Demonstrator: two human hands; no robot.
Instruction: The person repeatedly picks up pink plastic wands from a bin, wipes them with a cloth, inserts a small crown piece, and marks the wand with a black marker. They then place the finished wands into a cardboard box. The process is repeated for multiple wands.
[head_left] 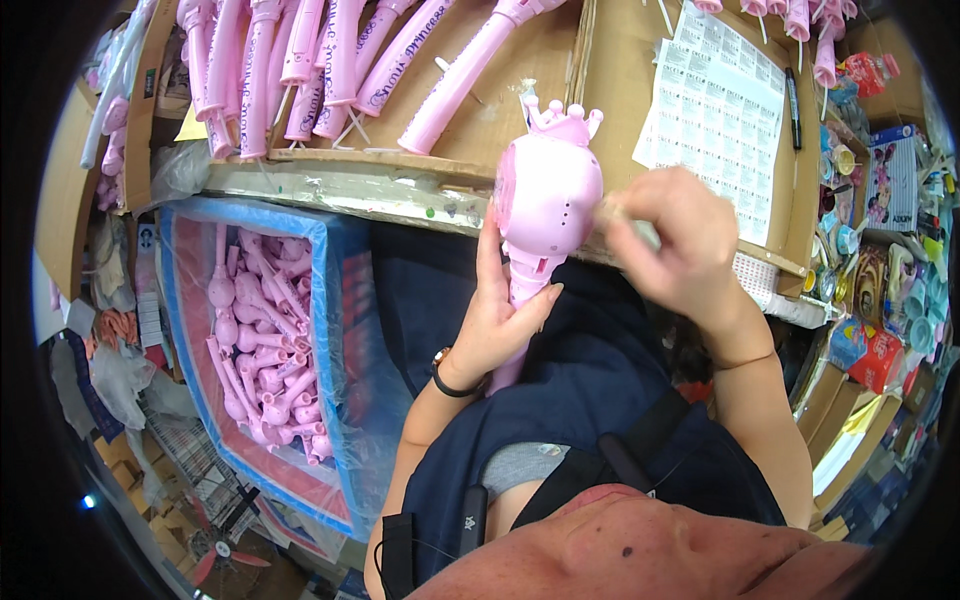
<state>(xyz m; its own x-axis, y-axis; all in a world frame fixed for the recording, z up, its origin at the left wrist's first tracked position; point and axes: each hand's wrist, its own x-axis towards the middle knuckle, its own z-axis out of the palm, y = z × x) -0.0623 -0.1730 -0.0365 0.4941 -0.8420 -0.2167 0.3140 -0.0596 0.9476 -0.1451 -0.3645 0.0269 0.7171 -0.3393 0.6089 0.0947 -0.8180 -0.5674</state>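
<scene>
A pink toy wand [555,195] with a round head and a small crown stands close in front of me, at the table's near edge. My left hand [495,325] is closed around its handle, just under the head. A row of small dark dots shows on the head's right side. Close beside that side is my right hand [685,240], its fingers curled and blurred by motion. Something small and pale shows at its fingertips, too smeared to name. Whether those fingertips touch the head I cannot tell.
Several pink wand handles [345,50] lie at the back left of the cardboard-lined table [610,110]. A sticker sheet [715,100] and a black marker [794,108] lie at right. A blue-rimmed crate [335,300] of pink wand parts stands left.
</scene>
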